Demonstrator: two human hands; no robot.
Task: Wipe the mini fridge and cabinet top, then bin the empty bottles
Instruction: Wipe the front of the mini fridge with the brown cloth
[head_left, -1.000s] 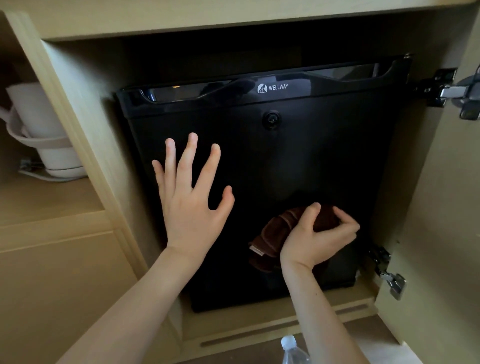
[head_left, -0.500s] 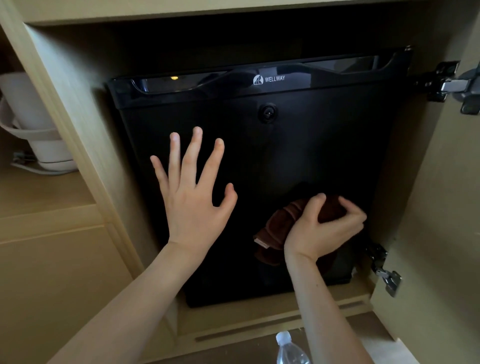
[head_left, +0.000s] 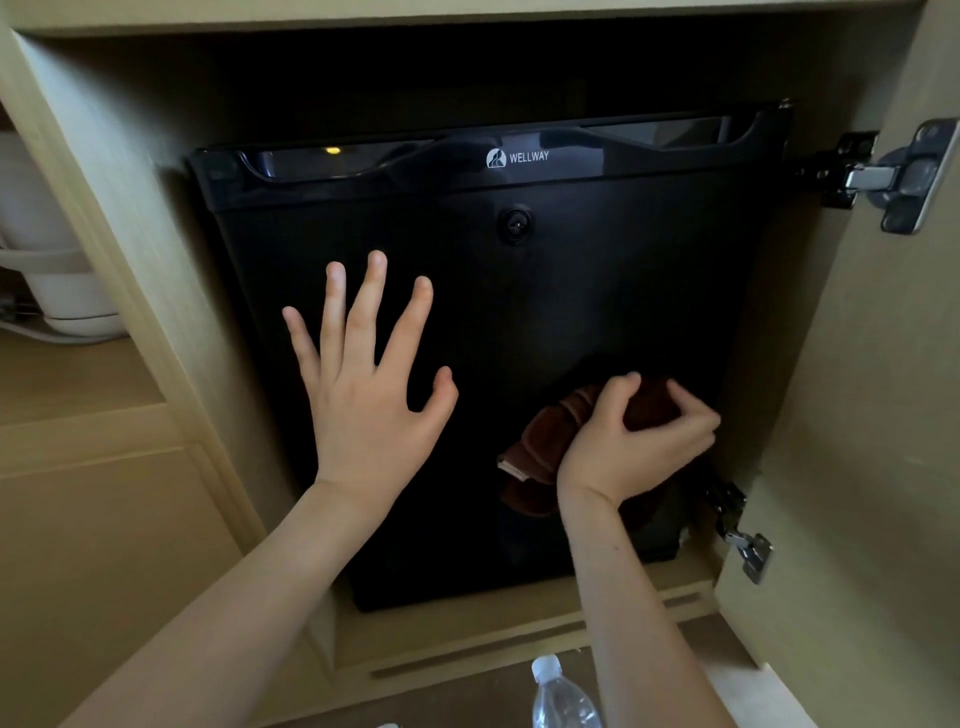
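Note:
A black mini fridge (head_left: 545, 291) marked WELLWAY stands inside a light wood cabinet (head_left: 156, 249), its door closed. My left hand (head_left: 369, 384) lies flat on the left half of the fridge door, fingers spread, holding nothing. My right hand (head_left: 634, 441) grips a bunched brown cloth (head_left: 545, 441) and presses it against the lower right part of the door. A clear plastic bottle (head_left: 561, 696) with a white cap stands on the floor at the bottom edge, just left of my right forearm.
The cabinet door (head_left: 883, 415) hangs open on the right, with metal hinges (head_left: 893, 176) at top and bottom. A white kettle-like appliance (head_left: 57, 280) sits on the shelf in the left compartment. A wooden ledge (head_left: 519, 634) runs below the fridge.
My right hand has slid the cloth a little to the right and upward on the fridge door. My left hand stays pressed flat in the same spot.

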